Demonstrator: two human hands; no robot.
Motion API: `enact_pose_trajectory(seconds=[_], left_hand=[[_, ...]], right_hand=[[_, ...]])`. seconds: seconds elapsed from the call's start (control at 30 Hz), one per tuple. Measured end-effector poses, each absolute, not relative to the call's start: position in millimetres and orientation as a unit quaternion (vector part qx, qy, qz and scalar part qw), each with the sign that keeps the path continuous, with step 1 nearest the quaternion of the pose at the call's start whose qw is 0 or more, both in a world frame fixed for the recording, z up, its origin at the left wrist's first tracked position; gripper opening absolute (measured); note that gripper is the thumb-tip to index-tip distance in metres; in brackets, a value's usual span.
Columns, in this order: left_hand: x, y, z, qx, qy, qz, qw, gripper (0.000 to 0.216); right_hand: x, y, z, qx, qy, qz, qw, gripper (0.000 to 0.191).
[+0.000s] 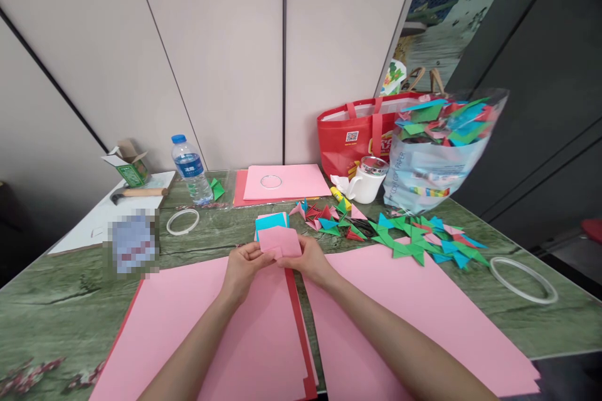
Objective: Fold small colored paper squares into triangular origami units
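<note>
A small piece of pink paper is held up between both hands, near the middle of the table. My left hand pinches its lower left edge, thumb in front. On the other side, my right hand grips the lower right edge, its thumb close to the left one. Just behind the held piece lies a small stack of blue paper squares, partly covered by it. Under my forearms are large pink sheets, one pile on the left with red sheets beneath, another on the right.
Folded paper pieces in several colours lie to the right, before a filled plastic bag, a white mug and a red bag. Leftward are a water bottle, a hammer, a white ring and a small box.
</note>
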State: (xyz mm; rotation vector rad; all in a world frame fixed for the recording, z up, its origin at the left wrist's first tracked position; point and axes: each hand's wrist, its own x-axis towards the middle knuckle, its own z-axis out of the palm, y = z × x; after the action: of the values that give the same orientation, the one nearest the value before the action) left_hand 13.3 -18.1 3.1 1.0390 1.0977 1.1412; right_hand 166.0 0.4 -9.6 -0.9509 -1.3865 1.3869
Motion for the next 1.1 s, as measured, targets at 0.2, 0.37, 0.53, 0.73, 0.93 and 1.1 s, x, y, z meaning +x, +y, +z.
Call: enact_pose_trajectory(seconds=[0.2, 0.37, 0.53, 0.73, 0.93, 1.1], left_hand=[[13.9, -17.9, 2.5, 0.425, 0.481, 0.491, 0.589, 0.027], [14.0, -17.9, 1.6, 0.415, 0.479, 0.496, 0.593, 0.027], [14.4, -17.1, 0.5, 0.409, 0.483, 0.495, 0.595, 0.027], [15.9, -17.9, 0.3, 0.393, 0.477, 0.495, 0.611, 0.027], [17.6, -19.6, 0.8, 0.383, 0.471, 0.499, 0.619, 0.026], [19.7, -21.3, 1.3, 0.382, 0.475, 0.499, 0.616, 0.025]], right_hand=[[164.8, 0.8, -13.6, -0.378, -0.556, 0.580, 0.460, 0.045], [165.0, 0.8, -13.7, -0.375, -0.552, 0.586, 0.460, 0.048], [164.4, 0.8, -16.1, -0.381, -0.557, 0.580, 0.457, 0.046], [163.9, -0.1, -17.9, -0.403, -0.582, 0.539, 0.458, 0.046], [161.1, -3.3, -13.6, -0.427, -0.586, 0.518, 0.453, 0.032], [157.4, -3.7, -15.4, -0.441, -0.594, 0.509, 0.440, 0.023]])
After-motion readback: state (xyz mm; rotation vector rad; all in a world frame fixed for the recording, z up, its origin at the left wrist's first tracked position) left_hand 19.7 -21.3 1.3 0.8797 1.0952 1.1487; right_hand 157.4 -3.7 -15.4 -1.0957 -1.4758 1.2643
